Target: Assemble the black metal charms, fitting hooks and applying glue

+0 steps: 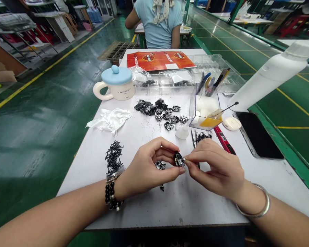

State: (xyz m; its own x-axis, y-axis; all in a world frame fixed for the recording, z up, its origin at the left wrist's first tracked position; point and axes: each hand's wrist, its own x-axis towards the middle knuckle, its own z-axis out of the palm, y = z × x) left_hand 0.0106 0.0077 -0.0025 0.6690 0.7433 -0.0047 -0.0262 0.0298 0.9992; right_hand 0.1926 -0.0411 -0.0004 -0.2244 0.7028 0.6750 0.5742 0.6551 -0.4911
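My left hand [145, 166] holds a small black-and-silver plastic part [178, 158] between thumb and fingers above the white table. Thumb and forefinger of my right hand [218, 169] are pinched together at the part's right edge; whatever lies between them is too small to make out. Below my left palm lie more black-and-silver pieces [160, 165], partly hidden by the hand. Farther back is a loose pile of similar parts [154, 108]. Thin black curved pieces [113, 156] are heaped left of my left hand, and another small heap [203, 136] sits just beyond my right hand.
Left stand a lidded mug [122, 87] and a crumpled white tissue [109, 120]. On the right are a clear pen box [206, 109], a red cutter-like tool [224, 140], a phone [259, 133] and a tilted white bottle [270, 75]. A person [158, 24] sits ahead.
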